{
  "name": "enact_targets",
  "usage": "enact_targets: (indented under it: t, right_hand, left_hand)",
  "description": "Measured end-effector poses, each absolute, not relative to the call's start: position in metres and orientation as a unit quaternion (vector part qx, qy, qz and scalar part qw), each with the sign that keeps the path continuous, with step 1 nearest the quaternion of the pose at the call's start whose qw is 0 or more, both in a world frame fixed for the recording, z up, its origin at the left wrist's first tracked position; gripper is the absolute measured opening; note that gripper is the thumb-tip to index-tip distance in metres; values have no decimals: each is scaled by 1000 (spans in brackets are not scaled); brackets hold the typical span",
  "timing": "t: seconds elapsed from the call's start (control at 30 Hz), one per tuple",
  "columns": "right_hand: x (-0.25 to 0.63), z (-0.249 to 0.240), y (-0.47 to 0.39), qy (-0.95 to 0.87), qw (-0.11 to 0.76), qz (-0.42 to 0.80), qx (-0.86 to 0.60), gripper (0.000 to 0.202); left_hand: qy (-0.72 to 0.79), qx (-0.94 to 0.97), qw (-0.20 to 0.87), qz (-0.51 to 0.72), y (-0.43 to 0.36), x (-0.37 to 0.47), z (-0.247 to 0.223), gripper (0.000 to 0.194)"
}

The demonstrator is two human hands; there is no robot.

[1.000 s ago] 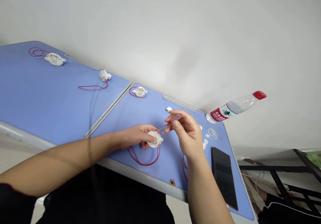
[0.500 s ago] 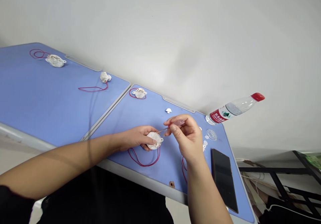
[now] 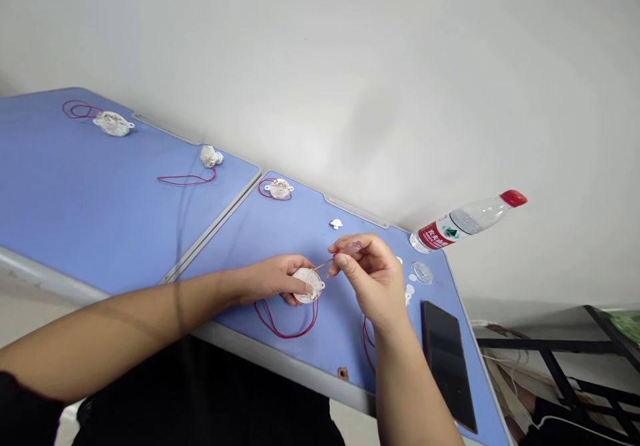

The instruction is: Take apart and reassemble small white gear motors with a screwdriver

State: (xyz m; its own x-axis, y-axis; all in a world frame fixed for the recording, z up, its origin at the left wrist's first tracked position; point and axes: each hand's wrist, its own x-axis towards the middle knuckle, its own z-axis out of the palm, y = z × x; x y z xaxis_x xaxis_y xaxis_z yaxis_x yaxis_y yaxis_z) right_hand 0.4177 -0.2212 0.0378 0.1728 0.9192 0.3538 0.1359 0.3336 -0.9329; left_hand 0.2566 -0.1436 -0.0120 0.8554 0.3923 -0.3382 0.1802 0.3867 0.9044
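Note:
My left hand [image 3: 285, 277] is closed on a round white plastic disc [image 3: 303, 292] with a small side tab, thumb pressed on its face. A loop of red cord [image 3: 285, 336] hangs from the disc onto the blue table. Between the thumb and fingers of my right hand [image 3: 373, 269] is a small screwdriver [image 3: 349, 250] with a pinkish clear handle. Its thin metal shaft points left, and the tip meets the disc's upper rim near my left fingertips. Whether the tip sits in a gap there I cannot tell.
Similar white pieces with red cord lie at the far left [image 3: 114, 124], left of the seam [image 3: 211, 157] and by the wall [image 3: 279, 188]. A small white knob [image 3: 336, 224], a clear round cover [image 3: 423, 273], a water bottle [image 3: 457, 225] and a black phone [image 3: 448, 366] are on the blue table [image 3: 240, 246].
The view has shifted slightly, so everything sits a little lower. Both hands keep their grips, and the screwdriver tip stays at the disc's rim.

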Motion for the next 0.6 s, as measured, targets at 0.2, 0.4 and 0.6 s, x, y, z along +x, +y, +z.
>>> enact_targets:
  t: [0.2,0.4,0.6]
  right_hand:
    - [422,36,-221,-583,583,338,-455,12]
    - [425,35,-221,-590,566,345,-462,5]
    - [417,31,-218,-545,605,356,-458,16]
  left_hand:
    - [267,550,788,69,-144,257,-11,40]
    - [266,554,786,70,-144,256,-12,35]
    - [275,547,788,71,-144,255,-12,36]
